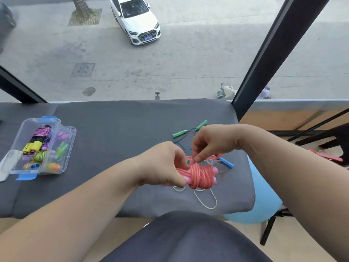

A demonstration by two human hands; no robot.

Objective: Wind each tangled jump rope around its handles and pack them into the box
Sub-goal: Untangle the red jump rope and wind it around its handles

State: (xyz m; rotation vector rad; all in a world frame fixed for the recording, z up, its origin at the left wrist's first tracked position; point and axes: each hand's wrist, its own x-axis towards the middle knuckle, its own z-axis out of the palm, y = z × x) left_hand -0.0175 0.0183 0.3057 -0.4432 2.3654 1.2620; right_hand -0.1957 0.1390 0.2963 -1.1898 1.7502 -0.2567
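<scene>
A pink jump rope [201,176] is wound in a thick bundle around its pink handles, just above the dark grey table [122,129]. My left hand [162,165] grips the handles at the bundle's left end. My right hand [211,142] pinches the rope's loose end on top of the bundle. A green-handled rope [180,133] lies loose behind my hands, a blue handle [227,163] to the right, and a white cord [205,201] in front. The clear plastic box [62,146] at the left holds several wound ropes.
The box lid [8,163] with blue clips lies by the box's near left end. The table's right edge is close to my right arm; a light blue ball [264,205] and a dark chair [332,144] lie beyond it. A window faces the table.
</scene>
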